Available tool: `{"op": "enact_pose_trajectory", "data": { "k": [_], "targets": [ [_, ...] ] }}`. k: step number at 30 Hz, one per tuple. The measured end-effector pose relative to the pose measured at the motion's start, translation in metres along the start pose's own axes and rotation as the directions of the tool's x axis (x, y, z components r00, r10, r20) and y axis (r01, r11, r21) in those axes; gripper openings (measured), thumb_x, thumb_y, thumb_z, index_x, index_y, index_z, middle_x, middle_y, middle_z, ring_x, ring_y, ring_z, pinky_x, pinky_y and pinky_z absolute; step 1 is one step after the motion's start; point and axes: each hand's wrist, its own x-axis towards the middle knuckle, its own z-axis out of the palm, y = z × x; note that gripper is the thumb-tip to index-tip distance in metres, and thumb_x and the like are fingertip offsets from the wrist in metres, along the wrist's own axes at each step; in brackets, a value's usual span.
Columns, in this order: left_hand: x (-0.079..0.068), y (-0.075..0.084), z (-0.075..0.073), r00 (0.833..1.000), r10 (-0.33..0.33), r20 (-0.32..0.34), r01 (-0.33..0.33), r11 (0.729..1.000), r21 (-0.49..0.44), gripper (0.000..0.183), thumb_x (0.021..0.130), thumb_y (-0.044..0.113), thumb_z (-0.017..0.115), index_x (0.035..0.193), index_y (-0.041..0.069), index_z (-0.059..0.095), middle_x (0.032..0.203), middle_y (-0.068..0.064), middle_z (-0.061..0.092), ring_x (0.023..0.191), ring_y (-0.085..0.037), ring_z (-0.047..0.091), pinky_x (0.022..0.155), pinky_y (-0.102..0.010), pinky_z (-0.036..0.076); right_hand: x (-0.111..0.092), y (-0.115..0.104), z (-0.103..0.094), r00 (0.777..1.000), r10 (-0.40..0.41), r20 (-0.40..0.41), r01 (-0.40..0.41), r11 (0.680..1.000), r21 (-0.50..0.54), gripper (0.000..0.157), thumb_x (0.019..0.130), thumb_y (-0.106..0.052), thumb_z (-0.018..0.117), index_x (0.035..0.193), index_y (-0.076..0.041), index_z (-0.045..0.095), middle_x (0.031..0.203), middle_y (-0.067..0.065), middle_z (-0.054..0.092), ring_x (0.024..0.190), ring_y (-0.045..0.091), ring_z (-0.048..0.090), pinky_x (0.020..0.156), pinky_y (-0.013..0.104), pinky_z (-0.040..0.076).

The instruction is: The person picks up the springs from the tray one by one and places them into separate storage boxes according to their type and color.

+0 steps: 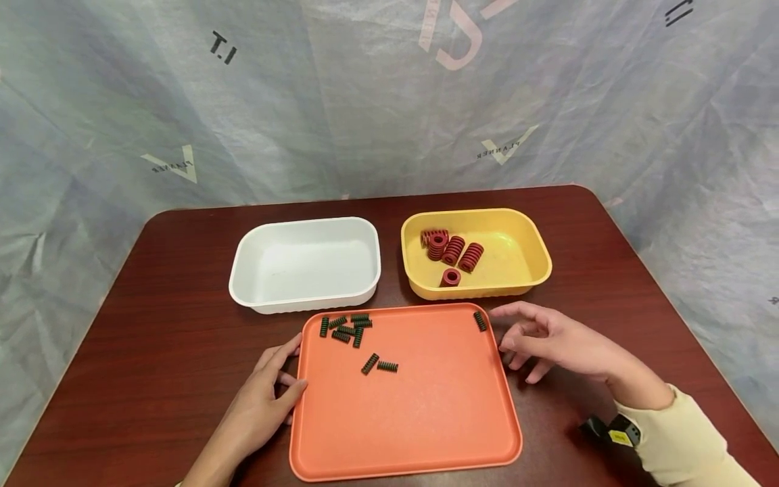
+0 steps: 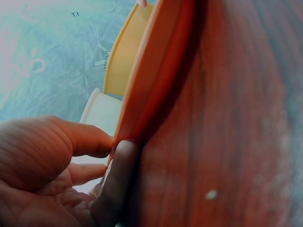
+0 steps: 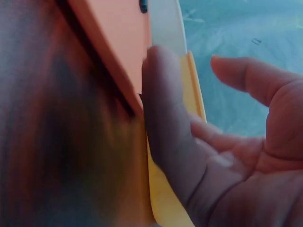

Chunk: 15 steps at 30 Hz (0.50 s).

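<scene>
An orange tray lies on the table with several small dark green springs at its far left, two more near its middle and one green spring at its far right corner. At the tray's left edge, my left hand holds the rim between thumb and fingers; the left wrist view shows the thumb at the rim and a finger along the outer wall. My right hand hovers beside the right edge, fingers loosely bent and holding nothing, the index fingertip close to the corner spring.
Behind the tray stand a white bin on the left and a yellow bin on the right. Several larger red springs lie in the yellow bin. A printed grey sheet hangs behind the dark red wooden table.
</scene>
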Motion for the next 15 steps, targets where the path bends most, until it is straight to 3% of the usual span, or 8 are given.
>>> {"op": "enact_pose_trajectory", "data": {
  "k": [5,15],
  "targets": [
    [-0.001,0.000,0.001,1.000,0.008,-0.005,-0.008,1.000,-0.003,0.071,0.097,0.003,0.071,0.159,0.023,0.040,0.146,-0.002,0.045,0.093,-0.015,0.064,0.053,-0.029,0.060,-0.003,0.004,0.012,0.995,0.022,-0.092,-0.025,0.999,-0.026,0.066,0.105,-0.016,0.063,0.158,-0.003,0.026,0.114,0.026,0.059,0.091,0.039,0.069,0.063,0.052,0.064],
    [0.000,0.000,0.000,1.000,0.001,-0.001,-0.001,1.000,0.016,0.071,0.098,0.004,0.070,0.159,0.022,0.040,0.147,-0.002,0.044,0.094,-0.015,0.063,0.053,-0.029,0.060,-0.005,0.012,0.037,0.981,0.032,-0.191,-0.043,0.998,-0.056,0.080,0.102,-0.016,0.068,0.164,-0.012,0.017,0.124,0.026,0.046,0.089,0.033,0.069,0.054,0.049,0.062]
  ]
}}
